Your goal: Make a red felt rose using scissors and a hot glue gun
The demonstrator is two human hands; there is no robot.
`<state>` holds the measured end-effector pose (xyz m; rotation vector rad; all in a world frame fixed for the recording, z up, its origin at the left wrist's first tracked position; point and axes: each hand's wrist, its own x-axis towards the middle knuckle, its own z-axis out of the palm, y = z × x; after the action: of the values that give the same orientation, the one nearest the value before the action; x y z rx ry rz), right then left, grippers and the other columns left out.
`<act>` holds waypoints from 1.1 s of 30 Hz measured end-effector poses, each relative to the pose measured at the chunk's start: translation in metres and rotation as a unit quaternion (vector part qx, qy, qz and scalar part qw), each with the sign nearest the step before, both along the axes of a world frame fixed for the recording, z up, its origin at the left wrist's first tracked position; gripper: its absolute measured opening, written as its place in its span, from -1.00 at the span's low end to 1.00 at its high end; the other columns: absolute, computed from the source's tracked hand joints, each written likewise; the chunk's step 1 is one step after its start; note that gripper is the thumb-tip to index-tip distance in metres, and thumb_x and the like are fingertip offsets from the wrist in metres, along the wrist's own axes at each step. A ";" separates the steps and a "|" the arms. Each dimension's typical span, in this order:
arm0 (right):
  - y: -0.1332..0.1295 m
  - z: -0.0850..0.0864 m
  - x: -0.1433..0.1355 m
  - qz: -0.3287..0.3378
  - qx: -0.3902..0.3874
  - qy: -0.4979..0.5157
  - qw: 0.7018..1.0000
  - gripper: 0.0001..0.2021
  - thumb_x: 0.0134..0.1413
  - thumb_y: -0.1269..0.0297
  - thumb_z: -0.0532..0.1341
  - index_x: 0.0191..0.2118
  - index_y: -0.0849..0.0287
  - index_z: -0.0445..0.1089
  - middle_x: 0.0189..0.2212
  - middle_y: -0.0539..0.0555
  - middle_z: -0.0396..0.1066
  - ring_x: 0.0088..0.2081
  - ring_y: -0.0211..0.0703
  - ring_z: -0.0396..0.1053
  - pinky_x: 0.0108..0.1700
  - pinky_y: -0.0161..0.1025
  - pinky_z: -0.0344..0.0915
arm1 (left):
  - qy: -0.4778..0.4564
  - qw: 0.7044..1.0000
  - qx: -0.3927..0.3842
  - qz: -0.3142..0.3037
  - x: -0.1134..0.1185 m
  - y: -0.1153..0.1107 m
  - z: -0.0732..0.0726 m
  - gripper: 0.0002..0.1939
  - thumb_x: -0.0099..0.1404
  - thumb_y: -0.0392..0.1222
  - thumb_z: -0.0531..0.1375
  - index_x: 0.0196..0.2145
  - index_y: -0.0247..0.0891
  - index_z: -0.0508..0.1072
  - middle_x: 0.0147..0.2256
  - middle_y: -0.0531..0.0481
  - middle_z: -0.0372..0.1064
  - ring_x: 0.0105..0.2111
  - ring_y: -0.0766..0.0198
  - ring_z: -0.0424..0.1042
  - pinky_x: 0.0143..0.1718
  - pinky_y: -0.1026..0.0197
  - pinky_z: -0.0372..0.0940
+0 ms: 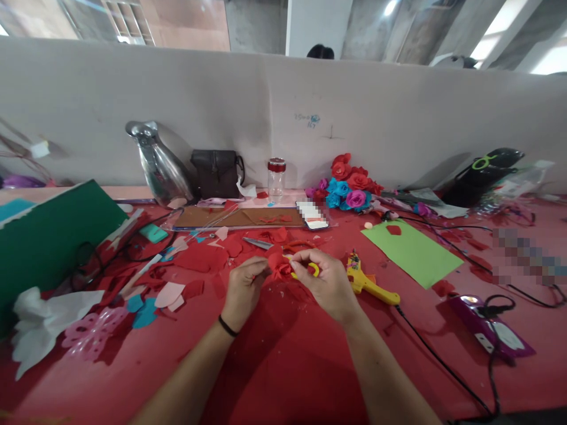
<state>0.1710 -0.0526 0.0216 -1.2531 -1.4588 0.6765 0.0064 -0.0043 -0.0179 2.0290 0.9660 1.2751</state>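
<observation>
Between my two hands is a red paper flower (278,263) with crinkled, layered petals, raised a little over the red table. My left hand (243,290), with a black band at its wrist, pinches the flower's left side. The thumb and fingers of my right hand (326,284) are closed at its right edge. Just behind lies a pair of scissors (259,242), its blades pointing left and its handles partly hidden by my hands. A yellow loop (314,270) shows beside my right fingers. To the right rests a yellow glue gun (374,288) with a black cord.
Red, pink and blue paper scraps (170,295) litter the left. Behind stand a steel jug (162,168), a black bag (215,174), a glass jar (276,180) and finished paper flowers (349,186). A phone (312,213), green sheet (411,254) and purple power strip (491,327) lie around.
</observation>
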 end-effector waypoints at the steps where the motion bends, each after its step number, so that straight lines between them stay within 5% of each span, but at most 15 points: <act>1: 0.000 0.000 0.000 0.000 0.000 -0.003 1.000 -0.91 0.03 0.32 0.18 -0.37 0.15 0.43 -0.39 0.01 0.47 -0.33 -0.22 0.38 -0.24 -0.28 0.30 | -0.002 1.000 -0.004 -0.003 0.000 0.000 0.000 -0.75 0.18 -0.32 0.07 -0.63 -0.28 0.38 -0.55 -0.01 0.33 -0.53 0.32 0.29 -0.47 0.33 0.20; 9: 0.002 -0.005 -0.008 -0.002 -0.036 0.049 0.998 -0.85 0.07 0.23 0.16 -0.35 0.17 0.42 -0.41 0.02 0.47 -0.34 -0.20 0.39 -0.27 -0.29 0.32 | -0.046 0.998 -0.048 -0.021 0.000 0.002 -0.003 -0.77 0.14 -0.26 0.12 -0.64 -0.27 0.40 -0.56 -0.02 0.34 -0.51 0.28 0.30 -0.43 0.29 0.23; 15: 0.001 -0.008 -0.012 -0.083 0.082 0.041 0.992 -0.90 0.10 0.32 0.13 -0.29 0.14 0.38 -0.32 0.07 0.41 -0.26 -0.17 0.37 -0.18 -0.22 0.31 | -0.061 0.993 -0.101 0.028 0.000 0.003 -0.007 -0.82 0.07 -0.30 0.12 -0.64 -0.27 0.42 -0.57 0.00 0.34 -0.50 0.28 0.30 -0.41 0.29 0.23; 20: -0.002 -0.006 -0.014 -0.078 0.169 -0.032 0.982 -0.88 0.03 0.45 0.14 -0.31 0.12 0.36 -0.32 0.07 0.35 -0.24 -0.15 0.33 -0.17 -0.19 0.30 | -0.096 0.988 -0.114 0.031 0.002 0.001 -0.007 -0.84 0.04 -0.30 0.14 -0.65 -0.27 0.41 -0.58 0.02 0.33 -0.51 0.29 0.29 -0.44 0.31 0.21; 33: -0.005 -0.006 -0.020 -0.083 0.232 -0.130 0.961 -0.91 0.03 0.45 0.15 -0.35 0.13 0.37 -0.32 0.09 0.33 -0.24 -0.11 0.31 -0.17 -0.13 0.30 | -0.098 0.989 -0.096 0.052 0.001 0.000 -0.001 -0.84 0.03 -0.33 0.14 -0.64 -0.24 0.44 -0.59 0.02 0.36 -0.52 0.28 0.30 -0.43 0.30 0.25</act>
<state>0.1511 -0.0577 0.0156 -1.1009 -1.5870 0.0444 0.0072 -0.0043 -0.0185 1.6921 1.0675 1.3507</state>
